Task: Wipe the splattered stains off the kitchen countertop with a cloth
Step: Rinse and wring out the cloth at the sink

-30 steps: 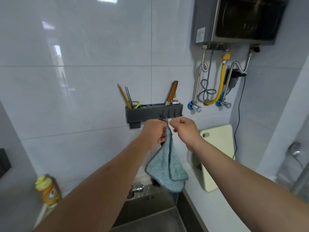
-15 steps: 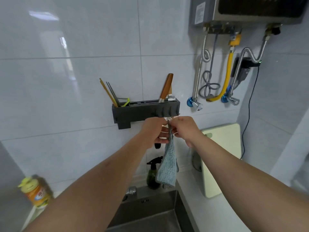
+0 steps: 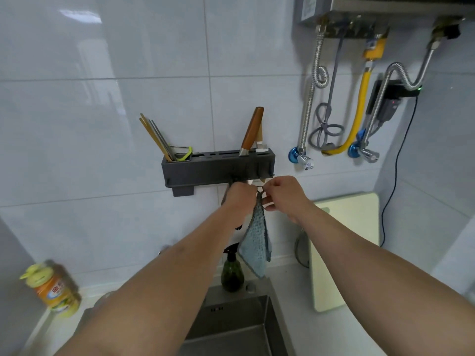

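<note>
I look down at a pale kitchen countertop (image 3: pixel 303 327) that runs along the bottom of the frame, below a wall of large glossy light tiles (image 3: pixel 102 73). A steel sink (image 3: pixel 231 327) is sunk into it at bottom centre.

Both my arms reach up to the middle of the frame. My left hand (image 3: pixel 240 199) and right hand (image 3: pixel 281 194) meet just under a dark wall rack (image 3: pixel 218 169), fingers curled, both pinching the top corner of a light blue cloth (image 3: pixel 255 242). The cloth hangs straight down from that pinch, its long axis vertical, gathered narrow at the top and wider toward its lower edge, which points at the back rim of the sink. It hangs in the air above the counter, not touching it.

The rack holds chopsticks (image 3: pixel 156 137) at its left end and a wooden-handled knife (image 3: pixel 252 132) toward its right. A dark green spray bottle (image 3: pixel 232 273) stands behind the sink, just left of the cloth's lower edge. A cream cutting board (image 3: pixel 344 250) leans against the wall at right. An orange bottle with a yellow-green cap (image 3: pixel 51 289) stands at lower left, blurred. In the upper right, metal hoses (image 3: pixel 312 98), a yellow hose (image 3: pixel 359 109) and blue valves (image 3: pixel 294 154) hang below a wall-mounted heater (image 3: pixel 359 11).
</note>
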`<state>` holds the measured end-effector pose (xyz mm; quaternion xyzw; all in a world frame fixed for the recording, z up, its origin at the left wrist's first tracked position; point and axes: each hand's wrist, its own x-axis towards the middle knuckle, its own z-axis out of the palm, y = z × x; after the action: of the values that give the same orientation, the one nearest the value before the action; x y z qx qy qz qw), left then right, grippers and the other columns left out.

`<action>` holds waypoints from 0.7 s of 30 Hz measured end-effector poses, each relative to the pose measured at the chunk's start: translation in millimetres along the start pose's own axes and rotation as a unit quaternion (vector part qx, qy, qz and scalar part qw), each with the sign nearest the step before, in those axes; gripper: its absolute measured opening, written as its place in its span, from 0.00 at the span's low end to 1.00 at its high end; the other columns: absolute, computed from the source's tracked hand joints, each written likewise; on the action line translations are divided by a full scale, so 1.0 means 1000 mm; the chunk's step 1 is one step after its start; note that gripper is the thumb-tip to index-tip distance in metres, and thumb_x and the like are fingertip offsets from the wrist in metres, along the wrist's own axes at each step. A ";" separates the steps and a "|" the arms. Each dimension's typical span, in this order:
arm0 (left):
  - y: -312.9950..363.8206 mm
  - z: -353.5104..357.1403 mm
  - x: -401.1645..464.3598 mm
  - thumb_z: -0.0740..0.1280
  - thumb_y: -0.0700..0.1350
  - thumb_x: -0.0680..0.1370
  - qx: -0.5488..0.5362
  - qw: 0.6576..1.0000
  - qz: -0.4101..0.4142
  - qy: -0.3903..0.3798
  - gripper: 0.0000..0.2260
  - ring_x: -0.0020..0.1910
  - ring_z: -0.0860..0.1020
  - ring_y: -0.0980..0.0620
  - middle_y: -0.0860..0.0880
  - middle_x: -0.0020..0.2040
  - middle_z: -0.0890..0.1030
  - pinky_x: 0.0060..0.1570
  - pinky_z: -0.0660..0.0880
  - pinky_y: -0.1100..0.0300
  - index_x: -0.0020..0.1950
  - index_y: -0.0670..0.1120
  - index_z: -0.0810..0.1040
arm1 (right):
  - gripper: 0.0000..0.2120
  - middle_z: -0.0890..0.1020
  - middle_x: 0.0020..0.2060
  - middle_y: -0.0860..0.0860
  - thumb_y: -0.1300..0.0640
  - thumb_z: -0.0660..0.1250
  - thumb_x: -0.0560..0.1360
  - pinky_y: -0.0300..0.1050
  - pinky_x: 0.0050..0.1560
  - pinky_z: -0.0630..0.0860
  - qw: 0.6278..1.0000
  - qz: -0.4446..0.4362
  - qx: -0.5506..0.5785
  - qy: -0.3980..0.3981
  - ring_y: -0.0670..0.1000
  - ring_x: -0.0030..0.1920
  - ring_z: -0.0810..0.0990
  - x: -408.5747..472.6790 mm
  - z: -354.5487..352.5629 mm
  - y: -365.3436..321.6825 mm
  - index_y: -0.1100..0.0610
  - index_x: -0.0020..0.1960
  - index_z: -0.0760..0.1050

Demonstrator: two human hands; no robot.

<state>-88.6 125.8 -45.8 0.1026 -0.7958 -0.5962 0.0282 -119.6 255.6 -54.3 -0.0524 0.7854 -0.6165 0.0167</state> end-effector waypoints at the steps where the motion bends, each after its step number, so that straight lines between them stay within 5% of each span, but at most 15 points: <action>1: -0.002 0.003 0.004 0.61 0.42 0.83 -0.001 1.000 0.000 0.008 0.12 0.49 0.77 0.46 0.43 0.51 0.78 0.56 0.81 0.47 0.61 0.37 0.79 | 0.08 0.84 0.37 0.58 0.62 0.64 0.80 0.42 0.31 0.80 1.000 -0.005 -0.005 0.001 0.52 0.33 0.85 0.002 0.000 0.000 0.63 0.45 0.80; 5: -0.002 0.019 0.016 0.60 0.43 0.83 -0.029 0.998 0.000 0.053 0.17 0.35 0.75 0.55 0.45 0.47 0.79 0.33 0.75 0.63 0.66 0.34 0.77 | 0.09 0.85 0.39 0.58 0.61 0.63 0.81 0.43 0.30 0.80 0.998 -0.042 -0.036 0.012 0.52 0.35 0.87 0.013 -0.002 -0.004 0.61 0.46 0.79; 9: 0.003 0.031 0.024 0.60 0.44 0.83 -0.051 0.992 -0.029 0.111 0.16 0.32 0.72 0.57 0.38 0.61 0.82 0.20 0.69 0.71 0.65 0.36 0.77 | 0.08 0.85 0.38 0.56 0.60 0.64 0.80 0.47 0.30 0.82 0.993 -0.078 -0.078 0.039 0.51 0.33 0.86 0.025 -0.003 -0.006 0.60 0.45 0.80; 11: 0.005 0.036 0.026 0.60 0.43 0.84 -0.069 0.989 -0.033 0.129 0.15 0.35 0.75 0.56 0.39 0.61 0.82 0.23 0.70 0.72 0.65 0.37 0.78 | 0.08 0.85 0.37 0.55 0.60 0.65 0.80 0.48 0.31 0.83 0.987 -0.102 -0.112 0.050 0.50 0.31 0.85 0.029 -0.003 -0.005 0.58 0.44 0.81; 14: 0.005 0.043 0.031 0.58 0.39 0.85 -0.084 0.981 -0.045 0.170 0.09 0.52 0.81 0.46 0.41 0.53 0.82 0.43 0.73 0.61 0.52 0.38 0.78 | 0.11 0.84 0.34 0.54 0.57 0.65 0.79 0.50 0.35 0.84 0.973 -0.137 -0.174 0.071 0.52 0.31 0.84 0.032 -0.002 -0.002 0.58 0.41 0.81; 17: 0.004 0.043 0.034 0.59 0.38 0.84 -0.090 0.980 -0.043 0.170 0.13 0.43 0.76 0.46 0.47 0.38 0.76 0.38 0.70 0.60 0.39 0.44 0.70 | 0.12 0.81 0.32 0.51 0.56 0.64 0.78 0.49 0.35 0.78 0.957 -0.150 -0.231 0.096 0.53 0.34 0.81 0.033 0.000 -0.003 0.56 0.36 0.79; 21: 0.001 0.043 0.039 0.61 0.38 0.83 -0.098 0.982 -0.053 0.153 0.14 0.38 0.73 0.49 0.49 0.34 0.72 0.32 0.66 0.62 0.38 0.45 0.70 | 0.11 0.79 0.33 0.50 0.53 0.63 0.78 0.42 0.34 0.68 0.935 -0.139 -0.299 0.132 0.51 0.35 0.79 0.034 0.002 -0.004 0.54 0.40 0.79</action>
<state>-133.9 158.5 -60.3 0.2312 -0.7131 -0.6493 0.1282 -153.2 248.8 -49.8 -0.0817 0.9135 -0.3510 -0.1889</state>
